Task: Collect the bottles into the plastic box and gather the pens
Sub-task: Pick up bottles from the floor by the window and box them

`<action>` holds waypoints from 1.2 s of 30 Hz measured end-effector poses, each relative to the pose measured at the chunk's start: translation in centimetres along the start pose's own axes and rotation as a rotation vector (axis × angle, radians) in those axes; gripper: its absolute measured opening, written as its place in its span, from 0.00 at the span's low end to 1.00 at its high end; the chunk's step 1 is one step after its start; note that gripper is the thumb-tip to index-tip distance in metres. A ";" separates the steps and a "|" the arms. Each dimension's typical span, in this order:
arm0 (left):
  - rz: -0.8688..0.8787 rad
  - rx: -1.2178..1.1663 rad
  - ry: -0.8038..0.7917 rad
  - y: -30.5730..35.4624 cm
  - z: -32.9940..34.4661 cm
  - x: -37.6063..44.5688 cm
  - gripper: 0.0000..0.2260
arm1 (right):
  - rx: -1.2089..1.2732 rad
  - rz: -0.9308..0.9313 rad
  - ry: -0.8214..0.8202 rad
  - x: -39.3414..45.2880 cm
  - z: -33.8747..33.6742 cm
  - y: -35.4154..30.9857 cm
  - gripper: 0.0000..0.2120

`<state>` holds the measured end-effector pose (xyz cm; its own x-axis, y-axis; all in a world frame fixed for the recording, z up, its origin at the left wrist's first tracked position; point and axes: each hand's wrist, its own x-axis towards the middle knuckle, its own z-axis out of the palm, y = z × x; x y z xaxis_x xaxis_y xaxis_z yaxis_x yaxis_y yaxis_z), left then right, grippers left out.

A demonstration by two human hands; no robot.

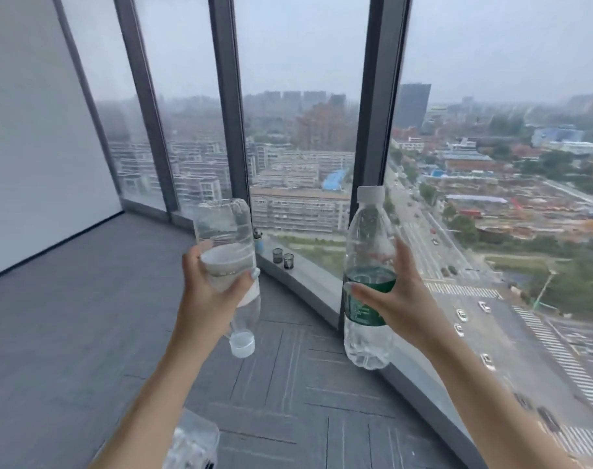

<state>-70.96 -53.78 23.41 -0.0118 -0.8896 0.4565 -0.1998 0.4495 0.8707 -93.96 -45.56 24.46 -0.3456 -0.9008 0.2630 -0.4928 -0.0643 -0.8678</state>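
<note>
Head view, high above a hazy city: I hold two plastic bottles up before a floor-to-ceiling window. At lower left, a clear plastic object (195, 441) shows at the frame's bottom edge beside my left forearm; whether it is the plastic box I cannot tell. My left arm reaches up and forward, and my left hand (209, 292) is closed around the middle of the white-label bottle (229, 265), which is upside down and tilted, its base toward the glass and its pale cap pointing down at the grey carpet floor (85, 316). My thumb lies across the label; the print on it is too blurred to read. Beyond that bottle, a small blue bottle (258, 239) and two small dark cups (283, 258) stand on the window ledge (308, 286). To the right, my right arm stretches out from the lower corner, and my right hand (403, 296) is wrapped around the green-label bottle (369, 279), thumb across the front of the label and fingers behind. This bottle stands upright in the air, white cap on top, with its base hanging above the ledge. White lettering runs down the green label but is not legible. No pens show.
</note>
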 end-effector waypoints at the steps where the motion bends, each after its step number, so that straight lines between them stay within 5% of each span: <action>1: -0.007 0.001 0.024 -0.5 -1.7 0.0 0.24 | 0.018 -0.013 -0.029 0.2 1.6 -0.7 0.46; 19: -0.115 0.077 0.152 -10.9 -27.9 3.8 0.23 | 0.108 -0.037 -0.308 0.5 31.1 -11.9 0.45; 36: -0.383 0.131 0.239 -26.0 -28.8 9.3 0.22 | 0.073 0.065 -0.533 11.2 46.1 -4.1 0.40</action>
<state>-37.62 -71.41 10.25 0.3096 -0.9391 0.1492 -0.2675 0.0646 0.9614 -59.06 -75.21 11.50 0.0890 -0.9957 -0.0266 -0.4203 -0.0134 -0.9073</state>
